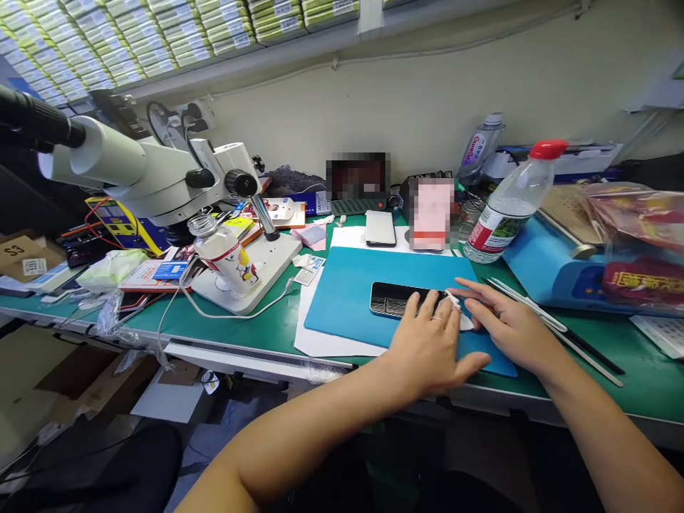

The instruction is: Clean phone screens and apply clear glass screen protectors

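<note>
A black-screened smartphone (398, 299) lies flat on the blue mat (342, 306), its right end covered by my hands. My left hand (427, 342) rests across the phone with fingers stretched out and thumb apart; a ring shows on one finger. Just to the right, my right hand (505, 324) reaches in from the side, its thumb and fingers at a crumpled white tissue (466, 322) by the phone's right end. Part of the tissue is hidden between the two hands.
A microscope (154, 178) and a white printed bottle (227, 256) stand at left. On the right are a red-capped water bottle (513, 203), a blue machine (539, 256) and several thin tools (566, 331). A pale phone-like slab (380, 228) lies behind the mat.
</note>
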The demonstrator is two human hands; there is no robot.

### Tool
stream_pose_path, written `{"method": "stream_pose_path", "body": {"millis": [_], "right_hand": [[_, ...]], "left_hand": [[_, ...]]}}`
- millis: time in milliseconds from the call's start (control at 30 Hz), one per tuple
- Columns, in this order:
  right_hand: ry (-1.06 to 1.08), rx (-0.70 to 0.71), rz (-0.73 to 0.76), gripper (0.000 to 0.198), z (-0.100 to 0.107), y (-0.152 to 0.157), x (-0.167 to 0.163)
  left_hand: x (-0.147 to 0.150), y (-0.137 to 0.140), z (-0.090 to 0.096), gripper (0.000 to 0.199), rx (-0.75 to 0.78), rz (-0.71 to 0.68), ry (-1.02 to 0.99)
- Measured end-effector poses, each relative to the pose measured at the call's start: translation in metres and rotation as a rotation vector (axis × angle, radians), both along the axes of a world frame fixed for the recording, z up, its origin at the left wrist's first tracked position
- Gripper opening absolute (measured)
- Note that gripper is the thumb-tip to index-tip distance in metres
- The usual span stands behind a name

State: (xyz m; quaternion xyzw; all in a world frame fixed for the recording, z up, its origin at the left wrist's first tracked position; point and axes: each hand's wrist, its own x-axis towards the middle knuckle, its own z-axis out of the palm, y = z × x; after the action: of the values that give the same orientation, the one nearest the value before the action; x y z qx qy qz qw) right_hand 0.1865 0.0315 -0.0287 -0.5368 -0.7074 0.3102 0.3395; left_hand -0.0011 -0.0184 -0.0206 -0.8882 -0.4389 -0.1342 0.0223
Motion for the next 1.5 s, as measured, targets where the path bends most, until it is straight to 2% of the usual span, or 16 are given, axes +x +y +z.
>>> {"method": "stream_pose_path", "body": {"millis": [133, 233, 333, 433, 567, 700, 867, 1033, 1200, 1333, 1500], "right_hand": [[-0.004, -0.006, -0.013, 0.058, -0.006, 0.004, 0.006], [-0.041, 0.004, -0.008, 0.059, -0.006, 0.004, 0.008], [-0.065, -0.004, 0.001, 0.059, -0.003, 0.001, 0.007], [-0.1, -0.003, -0.01, 0.059, 0.0, 0.0, 0.004], [-0.163, 0.068, -0.025, 0.054, -0.004, 0.0, 0.0], [-0.217, 0.151, -0.037, 0.051, -0.007, -0.002, -0.003], [-0.242, 0.153, -0.019, 0.048, -0.001, -0.006, -0.004], [-0.261, 0.184, 0.013, 0.049, -0.001, -0.01, -0.004], [-0.27, 0.183, 0.023, 0.049, 0.0, -0.011, -0.001], [-0.237, 0.195, 0.018, 0.047, 0.0, -0.012, 0.0], [-0.215, 0.2, 0.014, 0.045, -0.001, -0.014, 0.0]], "left_hand": [[0.009, 0.008, 0.0, 0.079, -0.003, 0.014, -0.01], [-0.002, 0.02, 0.002, 0.078, -0.057, 0.047, -0.015], [-0.028, 0.032, 0.007, 0.072, -0.132, 0.086, -0.008], [-0.062, 0.032, 0.009, 0.064, -0.162, 0.109, 0.002], [-0.102, 0.015, 0.005, 0.056, -0.18, 0.152, 0.039], [-0.12, -0.003, 0.0, 0.054, -0.207, 0.164, 0.077], [-0.107, -0.007, 0.001, 0.055, -0.204, 0.106, 0.131], [-0.058, -0.001, 0.003, 0.054, -0.234, -0.036, 0.132], [-0.02, 0.003, 0.004, 0.053, -0.22, -0.077, 0.13], [-0.026, 0.004, 0.005, 0.05, -0.206, -0.046, 0.16], [-0.069, 0.003, 0.0, 0.05, -0.212, 0.057, 0.178]]}}
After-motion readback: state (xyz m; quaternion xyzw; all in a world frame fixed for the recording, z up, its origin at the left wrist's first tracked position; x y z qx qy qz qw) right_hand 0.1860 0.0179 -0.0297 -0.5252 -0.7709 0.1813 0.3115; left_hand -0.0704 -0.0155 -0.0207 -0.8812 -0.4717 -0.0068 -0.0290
